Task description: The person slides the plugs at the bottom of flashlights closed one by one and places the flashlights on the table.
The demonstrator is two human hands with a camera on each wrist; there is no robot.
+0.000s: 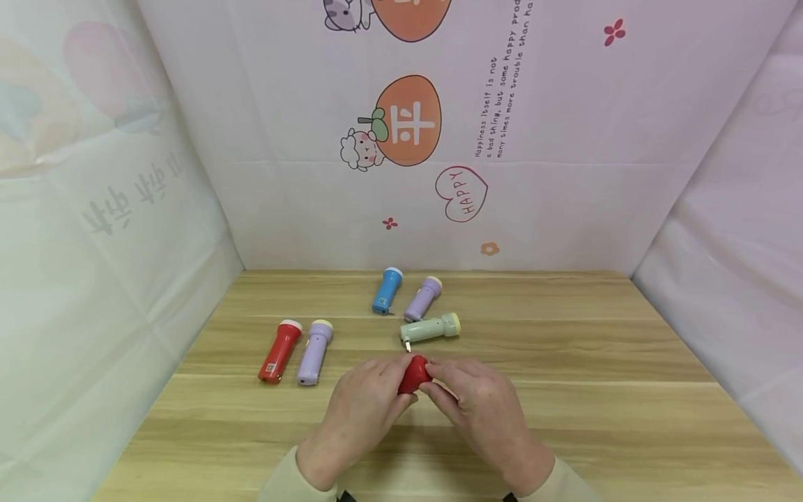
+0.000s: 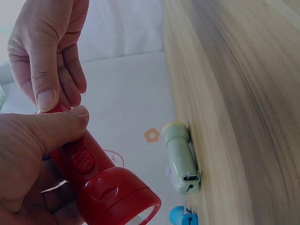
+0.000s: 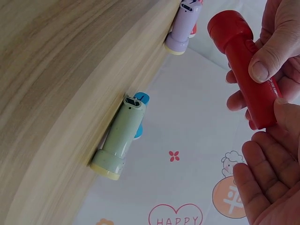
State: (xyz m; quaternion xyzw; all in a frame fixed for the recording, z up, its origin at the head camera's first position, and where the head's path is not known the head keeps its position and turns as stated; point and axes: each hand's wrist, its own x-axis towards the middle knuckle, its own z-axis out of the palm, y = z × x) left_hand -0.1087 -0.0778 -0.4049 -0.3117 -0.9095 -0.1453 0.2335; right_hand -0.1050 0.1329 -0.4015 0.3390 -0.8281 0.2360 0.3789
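As left hand curls round held red flashlight, right hand pinches its tail; I read long axis with tail nearest right hand, lens facing away from it. Wood-grain desk below: loose red flashlight, lilac flashlight, blue flashlight, second lilac flashlight, green flashlight; printed cloth behind.

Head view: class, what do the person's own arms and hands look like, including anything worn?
The left hand and right hand show no gloves or rings. The left sleeve and right sleeve are cream, reaching the wrists. A small black piece shows beside each sleeve, too cropped to identify.
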